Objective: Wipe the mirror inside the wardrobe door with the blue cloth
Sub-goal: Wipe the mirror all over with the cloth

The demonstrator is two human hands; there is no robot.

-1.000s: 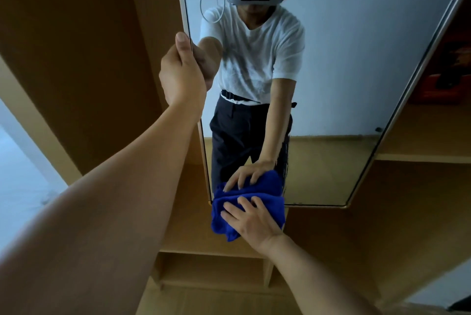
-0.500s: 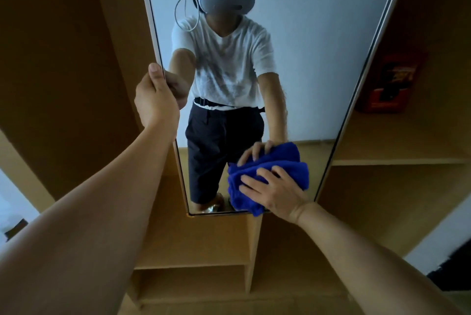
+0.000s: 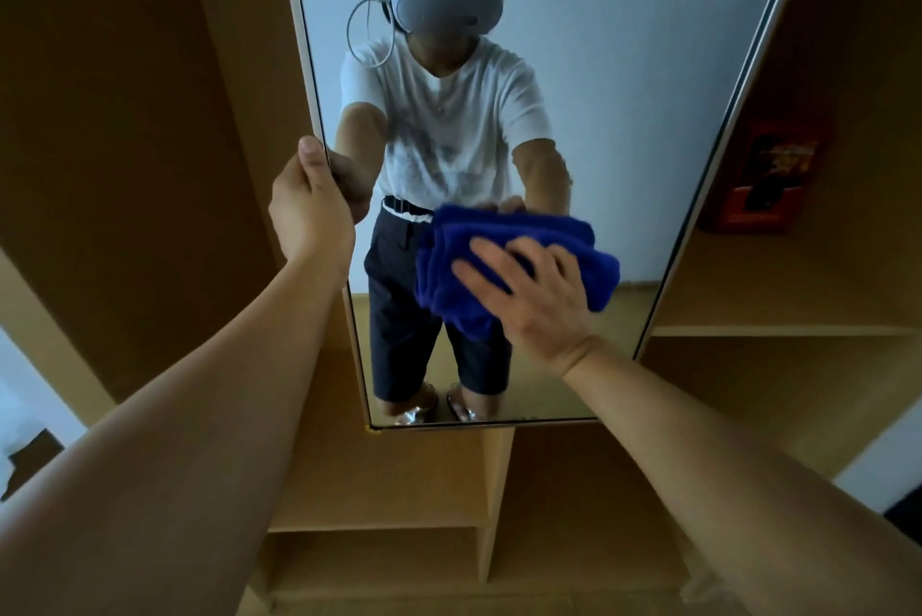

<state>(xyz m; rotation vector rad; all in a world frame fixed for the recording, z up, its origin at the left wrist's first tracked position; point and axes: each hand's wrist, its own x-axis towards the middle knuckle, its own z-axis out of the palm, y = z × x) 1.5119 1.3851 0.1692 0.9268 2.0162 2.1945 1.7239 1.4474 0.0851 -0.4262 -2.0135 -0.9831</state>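
- Head view: the left hand (image 3: 310, 211) grips the left edge of the mirror (image 3: 623, 81); its thumb lies along the frame, and its fingers wrap behind the door, out of sight except in the reflection.
- The right hand (image 3: 534, 296) lies flat with fingers spread and blurred, pressing the blue cloth (image 3: 504, 236) against the glass.
- The cloth is bunched on the lower middle of the mirror; its lower right part is covered by the hand.
- The mirror's top is cut off by the picture edge; its right edge runs slantwise beside a wooden shelf (image 3: 778, 330).
- A red box (image 3: 763, 186) on that shelf is dim and too blurred to read.
- Bare glass lies above the cloth and to its right up to the frame; below it, glass runs down to the bottom edge.
- Under the mirror stand wooden compartments (image 3: 379, 476), partly hidden by both forearms.
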